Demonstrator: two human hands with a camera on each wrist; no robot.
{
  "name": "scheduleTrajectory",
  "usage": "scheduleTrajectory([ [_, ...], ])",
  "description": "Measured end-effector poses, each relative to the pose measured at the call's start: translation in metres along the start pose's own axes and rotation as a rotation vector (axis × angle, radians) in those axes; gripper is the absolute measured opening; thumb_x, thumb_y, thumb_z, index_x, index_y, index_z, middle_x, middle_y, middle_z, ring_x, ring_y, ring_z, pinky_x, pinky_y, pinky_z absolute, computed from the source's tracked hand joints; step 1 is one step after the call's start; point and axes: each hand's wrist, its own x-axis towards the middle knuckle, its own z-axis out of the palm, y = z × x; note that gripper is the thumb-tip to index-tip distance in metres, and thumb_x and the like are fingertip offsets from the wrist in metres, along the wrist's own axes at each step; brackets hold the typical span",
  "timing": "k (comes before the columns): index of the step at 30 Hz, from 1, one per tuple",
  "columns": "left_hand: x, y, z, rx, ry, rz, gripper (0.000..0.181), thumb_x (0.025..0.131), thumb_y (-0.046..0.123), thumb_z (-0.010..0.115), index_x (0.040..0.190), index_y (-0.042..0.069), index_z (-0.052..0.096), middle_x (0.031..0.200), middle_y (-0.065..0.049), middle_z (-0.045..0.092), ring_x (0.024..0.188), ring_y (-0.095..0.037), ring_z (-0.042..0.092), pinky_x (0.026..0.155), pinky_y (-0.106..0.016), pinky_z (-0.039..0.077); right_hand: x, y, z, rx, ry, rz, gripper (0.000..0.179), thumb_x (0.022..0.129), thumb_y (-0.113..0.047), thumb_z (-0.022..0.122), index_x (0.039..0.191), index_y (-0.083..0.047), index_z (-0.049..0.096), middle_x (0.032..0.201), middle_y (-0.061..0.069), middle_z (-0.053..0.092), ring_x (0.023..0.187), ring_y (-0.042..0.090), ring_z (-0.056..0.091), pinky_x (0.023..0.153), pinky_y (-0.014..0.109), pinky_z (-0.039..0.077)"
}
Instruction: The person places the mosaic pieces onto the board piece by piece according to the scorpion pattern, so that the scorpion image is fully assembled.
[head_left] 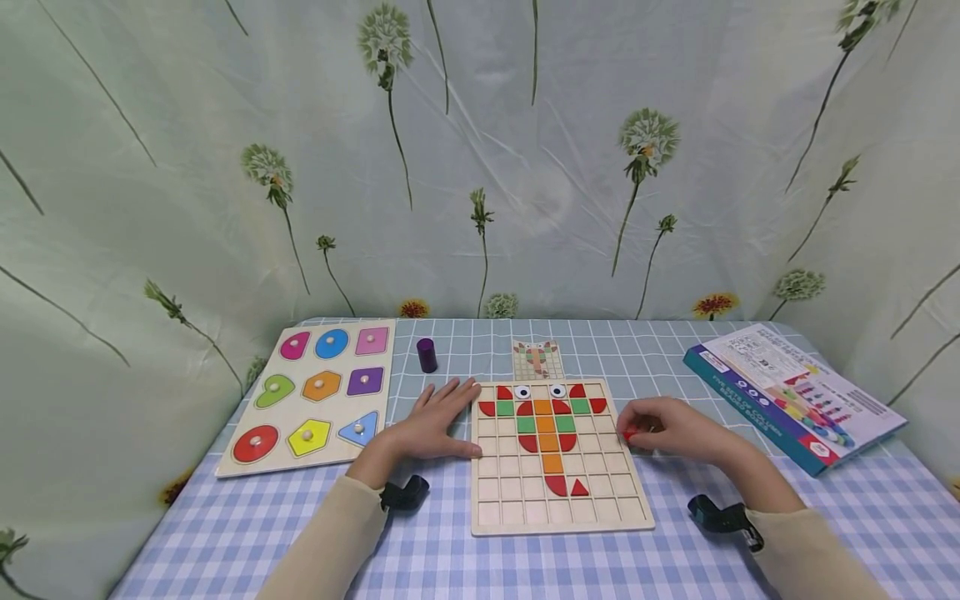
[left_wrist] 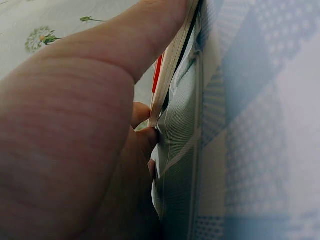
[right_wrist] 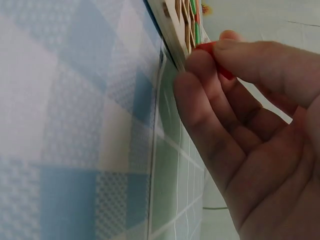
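A wooden grid board (head_left: pixel 510 512) lies flat in the middle, with red, orange and green tiles and two eye tiles set in its squares. A red triangle tile (head_left: pixel 580 487) sits low on the grid. My right hand (head_left: pixel 671 429) is at the board's right edge and pinches a small red tile (right_wrist: pixel 225 72) between thumb and fingertips; its full shape is hidden. My left hand (head_left: pixel 431 425) rests with fingers spread at the board's left edge, its thumb touching that edge. Behind the board lies a pattern card (head_left: pixel 551 364) printed with a similar coloured figure.
On the left is a wooden knob puzzle (head_left: pixel 296 450) with several coloured shapes. A dark purple cylinder (head_left: pixel 427 356) stands upright behind my left hand. At the right lies a flat box (head_left: pixel 795 400) labelled for beaded boxes. A floral curtain (head_left: pixel 525 208) hangs behind the table.
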Motion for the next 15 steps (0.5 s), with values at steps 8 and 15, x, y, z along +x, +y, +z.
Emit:
scheduleTrajectory([
  [8, 0.0, 0.0, -0.001, -0.001, 0.002, 0.002, 0.101, 0.083, 0.057, 0.074, 0.161, 0.019, 0.023, 0.17, 0.0, 0.016, 0.159, -0.028, 0.004, 0.126, -0.057, -0.005, 0.0, -0.011, 0.004, 0.014, -0.049, -0.037, 0.019, 0.087, -0.013, 0.076, 0.104, -0.016, 0.068, 0.095, -0.001, 0.066, 0.084, 0.014, 0.059, 0.075, 0.019, 0.054],
  [15, -0.001, 0.0, -0.001, -0.002, 0.003, 0.01, 0.1, 0.083, 0.056, 0.074, 0.161, 0.019, 0.023, 0.17, -0.001, 0.016, 0.159, -0.028, 0.004, 0.126, -0.058, -0.004, 0.001, -0.017, 0.009, 0.039, -0.097, -0.056, 0.018, 0.087, -0.014, 0.077, 0.103, -0.017, 0.071, 0.09, -0.002, 0.067, 0.08, 0.013, 0.06, 0.072, 0.02, 0.055],
])
